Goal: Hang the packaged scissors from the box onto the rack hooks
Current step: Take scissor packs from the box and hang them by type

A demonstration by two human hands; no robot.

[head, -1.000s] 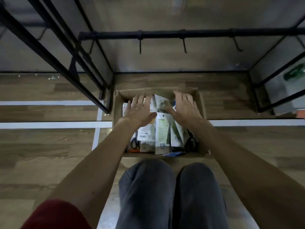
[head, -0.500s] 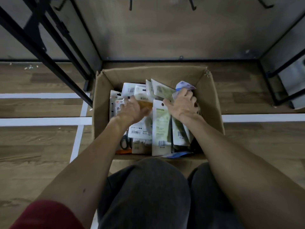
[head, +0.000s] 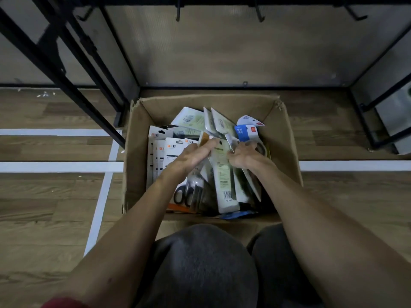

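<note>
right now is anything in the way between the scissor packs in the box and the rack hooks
Nothing visible does. The left hand and right hand both grip packaged scissors inside the box, its top is open, and the space up to the bare rack hooks looks free.

Bare forearms, a red sleeve [head: 64, 303] at left, dark grey trousers [head: 200, 263].

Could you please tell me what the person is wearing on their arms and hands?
The left hand and right hand are bare, with no gloves; no watch or ring shows. Both forearms are uncovered. A red sleeve shows at the left upper arm.
</note>
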